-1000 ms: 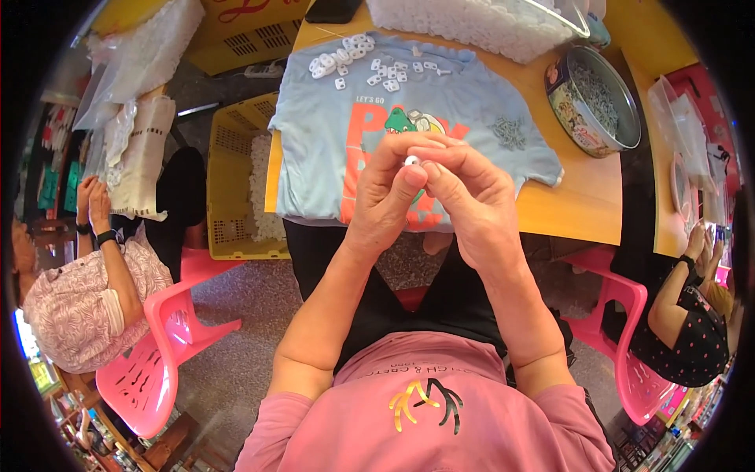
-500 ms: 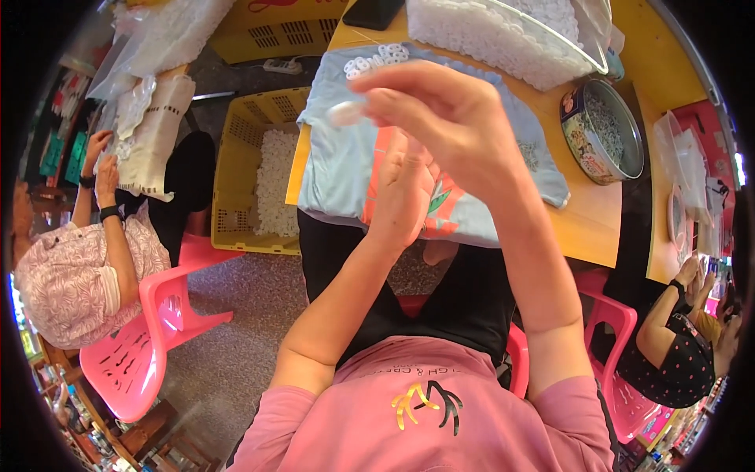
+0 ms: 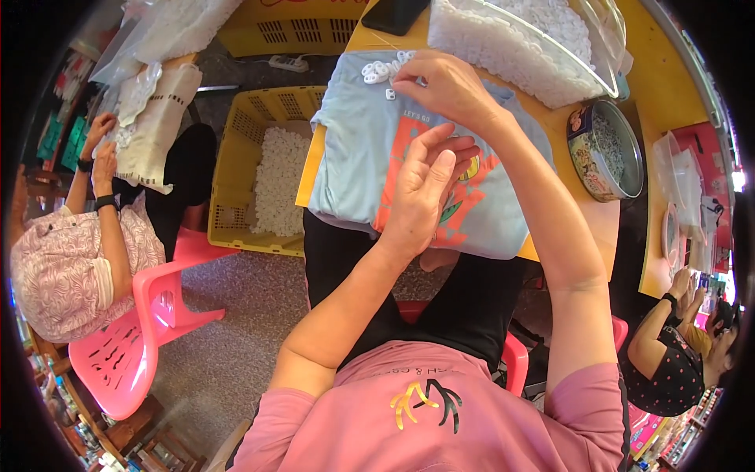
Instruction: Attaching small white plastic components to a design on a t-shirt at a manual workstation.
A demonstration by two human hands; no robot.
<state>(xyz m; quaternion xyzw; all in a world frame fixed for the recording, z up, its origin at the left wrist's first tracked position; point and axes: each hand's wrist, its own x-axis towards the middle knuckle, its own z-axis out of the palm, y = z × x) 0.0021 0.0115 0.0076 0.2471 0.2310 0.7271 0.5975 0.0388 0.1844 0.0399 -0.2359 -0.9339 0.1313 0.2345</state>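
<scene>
The right hand [image 3: 442,88] has its fingers bent downward, thumb and forefinger close together; whether they pinch anything cannot be told. Just left of its fingertips lies a cluster of white plastic pieces [image 3: 377,73], with a single piece [image 3: 390,94] just below them. Nearer the body, the left hand [image 3: 422,185] has its fingers half curled and slightly apart. Beneath both hands spreads a blue shirt [image 3: 346,161] on a table [image 3: 586,236]. Right of the right fingers stands a round tin [image 3: 583,161] of small metal parts; beyond them, a phone [image 3: 395,14]. Well left of the left fingers sits a yellow crate [image 3: 255,246].
</scene>
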